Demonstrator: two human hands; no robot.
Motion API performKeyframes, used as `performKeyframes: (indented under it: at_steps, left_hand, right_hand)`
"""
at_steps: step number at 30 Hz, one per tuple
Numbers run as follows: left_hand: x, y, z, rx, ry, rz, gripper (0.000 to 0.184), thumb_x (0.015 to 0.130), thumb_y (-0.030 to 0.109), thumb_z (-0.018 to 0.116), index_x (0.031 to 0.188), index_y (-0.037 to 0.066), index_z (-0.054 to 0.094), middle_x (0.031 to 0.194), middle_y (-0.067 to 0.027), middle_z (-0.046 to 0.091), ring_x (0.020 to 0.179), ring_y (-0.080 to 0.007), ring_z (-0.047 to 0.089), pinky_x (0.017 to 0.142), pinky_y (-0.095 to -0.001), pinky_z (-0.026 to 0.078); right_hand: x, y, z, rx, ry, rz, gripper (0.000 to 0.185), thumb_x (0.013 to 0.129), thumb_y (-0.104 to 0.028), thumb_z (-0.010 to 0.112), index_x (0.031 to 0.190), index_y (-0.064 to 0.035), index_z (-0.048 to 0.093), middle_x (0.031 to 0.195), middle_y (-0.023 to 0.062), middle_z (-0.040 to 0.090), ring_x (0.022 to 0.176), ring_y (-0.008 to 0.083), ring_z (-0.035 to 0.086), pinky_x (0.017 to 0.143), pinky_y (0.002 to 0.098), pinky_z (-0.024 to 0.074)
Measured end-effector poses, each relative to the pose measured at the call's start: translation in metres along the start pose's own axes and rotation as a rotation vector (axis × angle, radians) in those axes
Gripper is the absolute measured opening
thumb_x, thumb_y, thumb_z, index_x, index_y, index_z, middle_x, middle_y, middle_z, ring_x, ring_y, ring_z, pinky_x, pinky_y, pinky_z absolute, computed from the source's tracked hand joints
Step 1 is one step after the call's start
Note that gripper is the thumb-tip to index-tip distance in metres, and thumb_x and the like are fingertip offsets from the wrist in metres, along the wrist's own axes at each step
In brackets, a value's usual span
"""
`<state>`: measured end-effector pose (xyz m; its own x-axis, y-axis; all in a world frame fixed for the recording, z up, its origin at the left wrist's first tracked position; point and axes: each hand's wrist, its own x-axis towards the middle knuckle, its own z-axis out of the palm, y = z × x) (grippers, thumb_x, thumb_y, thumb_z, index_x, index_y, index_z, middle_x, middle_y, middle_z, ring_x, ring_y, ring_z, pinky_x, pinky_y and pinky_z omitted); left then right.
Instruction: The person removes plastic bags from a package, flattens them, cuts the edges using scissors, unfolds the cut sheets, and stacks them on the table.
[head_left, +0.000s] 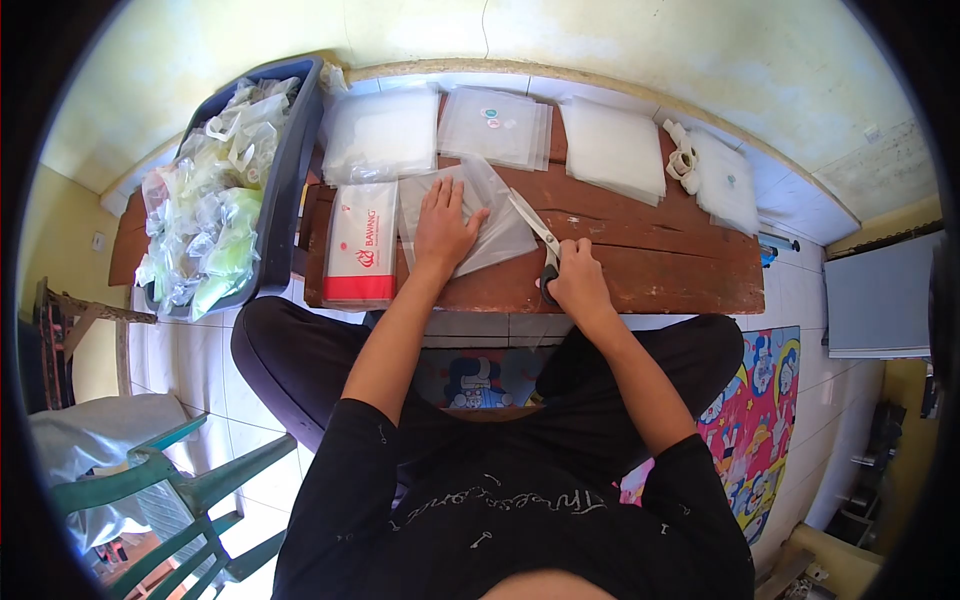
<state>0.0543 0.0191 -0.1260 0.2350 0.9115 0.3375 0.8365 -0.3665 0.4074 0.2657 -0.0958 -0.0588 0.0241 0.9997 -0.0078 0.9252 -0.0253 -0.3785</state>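
My left hand (447, 222) lies flat with its fingers stretched out on a clear plastic bag (497, 236) on the wooden table. In my right hand (580, 280) is a pair of scissors (545, 237), fingers wrapped round the black handles. The blades point up and left, their tips by the right edge of the bag. Left of my left hand lies a white and red plastic pack (361, 245) marked "BAWANG". Whether the scissors' blades touch the bag I cannot tell.
Along the table's (640, 260) far side lie a left bag stack (380, 135), a printed bag stack (490, 125), a third stack (614, 150) and a right stack (727, 185) beside a whitish roll (682, 160). A dark bin (292, 165) of plastic scraps stands left, near a green chair (185, 490).
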Motion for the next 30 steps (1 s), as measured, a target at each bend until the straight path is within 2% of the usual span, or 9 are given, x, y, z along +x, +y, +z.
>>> performKeyframes:
  at_steps: [15,24,30]
  left_hand:
    - [0.001,0.0,-0.001,0.01,0.001,0.01,0.07,0.091,0.047,0.057,0.135,-0.007,0.047,0.145,-0.0239,0.043,0.138,-0.0378,0.035,0.114,-0.0442,0.027]
    - [-0.001,-0.001,0.0,0.012,0.006,0.004,0.07,0.092,0.049,0.056,0.136,-0.004,0.048,0.146,-0.0233,0.042,0.138,-0.0377,0.035,0.114,-0.0438,0.027]
    - [0.0,-0.001,0.001,0.013,0.007,0.009,0.071,0.092,0.05,0.056,0.137,-0.003,0.047,0.147,-0.0223,0.042,0.138,-0.0367,0.035,0.115,-0.0431,0.027]
  right_hand:
    - [0.026,-0.022,0.011,-0.004,0.023,-0.007,0.037,0.074,-0.002,0.067,0.103,0.0088,0.047,0.106,0.0277,0.048,0.083,0.0466,0.065,0.072,0.0476,0.056]
    - [0.008,-0.002,0.004,-0.006,-0.007,0.004,0.041,0.072,-0.004,0.073,0.103,0.0064,0.047,0.107,0.0274,0.049,0.083,0.0468,0.064,0.072,0.0484,0.0559]
    - [-0.01,0.0,0.001,0.003,0.017,0.005,0.048,0.073,-0.012,0.079,0.103,0.0054,0.045,0.105,0.0265,0.048,0.082,0.048,0.064,0.071,0.0495,0.056]
